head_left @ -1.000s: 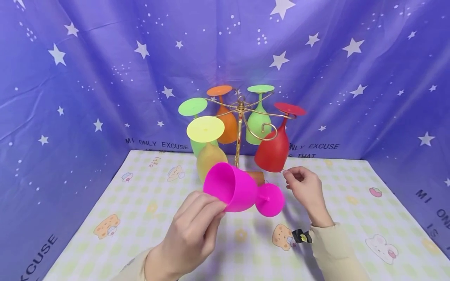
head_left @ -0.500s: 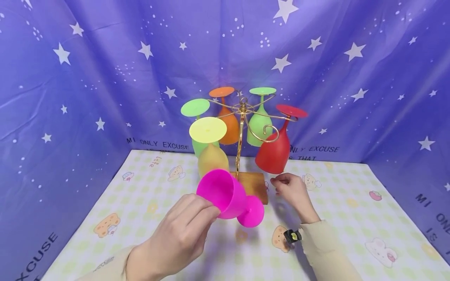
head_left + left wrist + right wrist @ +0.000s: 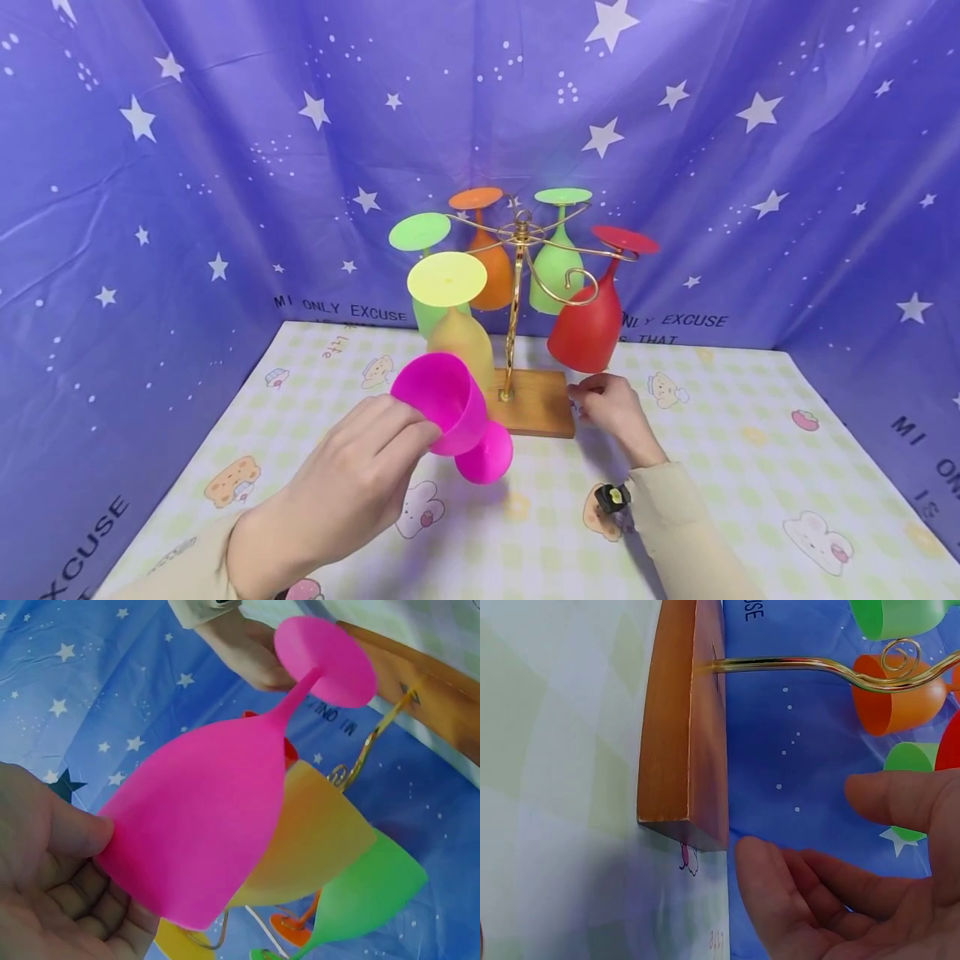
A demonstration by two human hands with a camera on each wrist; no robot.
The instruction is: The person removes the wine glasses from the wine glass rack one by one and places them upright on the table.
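Note:
In the head view my left hand (image 3: 337, 479) pinches the rim of a magenta goblet (image 3: 468, 425), tilted, its mouth towards the hand and its foot (image 3: 487, 454) pointing lower right. The left wrist view shows the thumb on the outside of the bowl (image 3: 202, 817). My right hand (image 3: 618, 417) is beside the right end of the rack's wooden base (image 3: 536, 404), below the hanging red goblet (image 3: 588, 329). In the right wrist view its thumb and bent fingers (image 3: 769, 885) stand apart with nothing between them, a small gap from the base (image 3: 667, 750).
A gold rack (image 3: 513, 317) bears upside-down goblets: yellow (image 3: 461, 337), orange (image 3: 491, 275), green ones (image 3: 555, 275) and the red one. Its curled front-right arm (image 3: 577, 296) carries no goblet. A checked cloth (image 3: 720, 500) covers the table; a starry blue curtain (image 3: 247, 167) surrounds it.
My left hand has moved left with the magenta goblet, away from the base, which now shows more. My right hand has come left and slightly down, closer to the base's right end.

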